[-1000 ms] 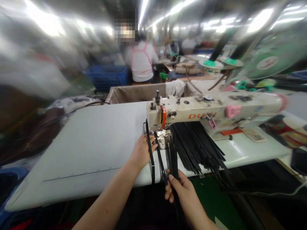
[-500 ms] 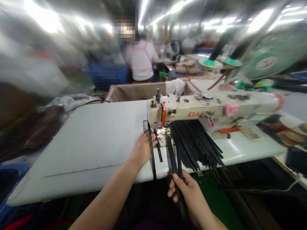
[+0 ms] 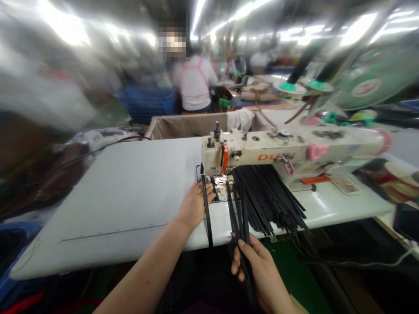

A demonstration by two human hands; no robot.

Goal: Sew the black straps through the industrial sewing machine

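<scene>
My left hand lies on the sewing machine's bed with its fingers stretched out toward the metal needle plate. A narrow black band hangs from the machine head across this hand and over the table's front edge. My right hand is closed around several long black strips just in front of the table edge. Their far ends reach up to the needle plate. To the right of them, a fanned pile of black strips lies under the arm of the sewing machine. Whether anything is under my left fingertips is hidden.
The white tabletop stretches left, with a printed ruler line. Behind it stands a fabric-lined bin with a white cloth on its rim. Thread cones stand at the right rear. A person in pink straps is farther back.
A short black strip end beside my left fingertips no longer shows there. The strips in my right hand have spread apart near the plate. My left hand has hardly moved.
</scene>
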